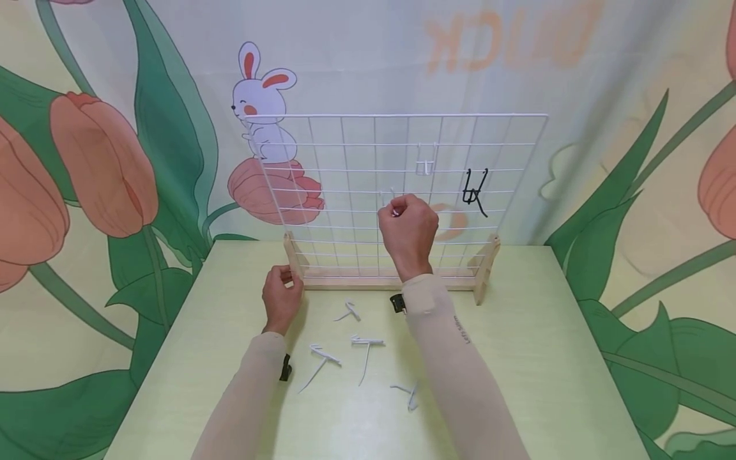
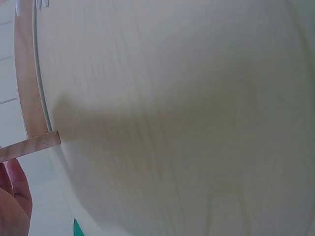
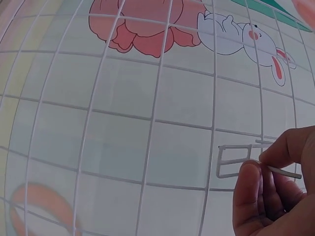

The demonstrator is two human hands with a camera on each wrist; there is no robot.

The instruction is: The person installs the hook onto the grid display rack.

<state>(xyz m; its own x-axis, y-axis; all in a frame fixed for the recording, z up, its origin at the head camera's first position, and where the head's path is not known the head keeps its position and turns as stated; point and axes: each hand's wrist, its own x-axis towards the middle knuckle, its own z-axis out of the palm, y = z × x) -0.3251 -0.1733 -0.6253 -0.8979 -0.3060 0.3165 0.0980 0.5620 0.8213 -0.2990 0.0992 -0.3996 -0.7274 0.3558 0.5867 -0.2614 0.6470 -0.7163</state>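
Note:
My right hand [image 1: 409, 231] is raised in front of the white wire grid [image 1: 393, 115], pinching a white wire hook [image 3: 235, 161] between thumb and fingertips. The hook's rectangular back frame overlaps the grid wires in the right wrist view; its prong sticks out past the fingers. Low on the left, my left hand [image 1: 282, 299] holds the wooden foot [image 2: 34, 146] of the grid stand at its outer side. Another white hook [image 1: 425, 167] hangs on the upper grid, and a black hook [image 1: 474, 191] hangs farther right.
Several loose white hooks lie on the pale table between the forearms, among them one nearest the stand [image 1: 348, 312], one in the middle [image 1: 368, 343] and one beside the right sleeve [image 1: 411, 399]. A right wooden foot [image 1: 487, 271] supports the grid. Behind hangs a printed curtain [image 1: 356, 57].

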